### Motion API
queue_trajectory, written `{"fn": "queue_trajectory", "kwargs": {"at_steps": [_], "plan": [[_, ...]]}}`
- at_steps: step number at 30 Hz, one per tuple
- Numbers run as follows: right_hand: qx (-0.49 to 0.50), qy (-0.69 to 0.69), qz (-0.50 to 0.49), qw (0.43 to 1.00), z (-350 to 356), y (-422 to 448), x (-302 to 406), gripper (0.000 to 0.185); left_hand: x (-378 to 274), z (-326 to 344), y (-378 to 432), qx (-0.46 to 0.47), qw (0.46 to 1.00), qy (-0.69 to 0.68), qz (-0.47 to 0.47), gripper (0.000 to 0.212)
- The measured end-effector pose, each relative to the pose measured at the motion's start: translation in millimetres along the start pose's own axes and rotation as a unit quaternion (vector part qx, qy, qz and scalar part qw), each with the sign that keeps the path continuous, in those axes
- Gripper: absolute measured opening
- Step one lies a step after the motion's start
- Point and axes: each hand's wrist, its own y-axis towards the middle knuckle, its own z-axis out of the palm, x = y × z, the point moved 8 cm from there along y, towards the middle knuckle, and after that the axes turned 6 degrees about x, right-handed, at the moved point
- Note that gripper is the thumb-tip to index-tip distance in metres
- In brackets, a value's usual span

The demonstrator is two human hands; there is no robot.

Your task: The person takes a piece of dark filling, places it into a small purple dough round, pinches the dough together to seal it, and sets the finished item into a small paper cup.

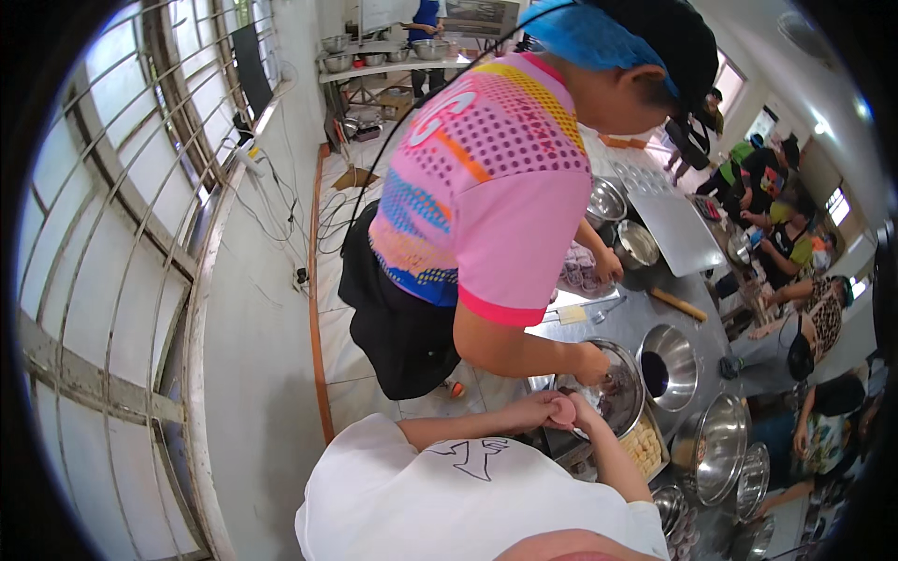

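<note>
A flat, round piece of pink dough (563, 412) rests between my two hands in front of my white shirt. My left hand (537, 409) grips it from the left, fingers curled around its edge. On the other side, my right hand (582, 412) is against the dough's right edge; some of its fingers are hidden. Just beyond my hands stands a large steel bowl (637, 372) with whitish and dark stuff inside. A co-worker's hand (593, 365) reaches into that bowl. Close to my right forearm is a tray of pale yellow dough pieces (642, 447).
A co-worker in a pink shirt (519, 217) leans over the steel table (624, 329) at my left front. Steel bowls (722, 449) line the right side. A rolling pin (678, 304) and a metal sheet (677, 231) lie farther off. A barred window (105, 210) fills the left.
</note>
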Motion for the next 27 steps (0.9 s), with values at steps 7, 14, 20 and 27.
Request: {"fn": "queue_trajectory", "kwargs": {"at_steps": [7, 14, 20, 27], "plan": [[-0.027, -0.422, -0.118, 0.899, 40.8, -55.5, 76.7, 0.023, -1.8, 1.6, -8.2, -0.015, 1.000, 0.024, -0.009, 0.027], [-0.202, -0.284, -0.050, 0.936, -32.9, -102.6, 86.3, 0.016, -11.1, -12.4, -0.7, -0.023, 0.985, 0.147, 0.090, 0.023], [-0.306, -0.471, -0.147, 0.814, -48.1, -131.9, 131.8, 0.018, -34.1, -14.1, -11.1, 0.032, 0.933, 0.334, 0.131, 0.029], [-0.229, -0.358, 0.013, 0.905, -45.8, -128.0, 120.5, 0.027, -43.6, 3.1, -13.6, -0.086, 0.982, 0.167, 0.030, 0.035]]}}
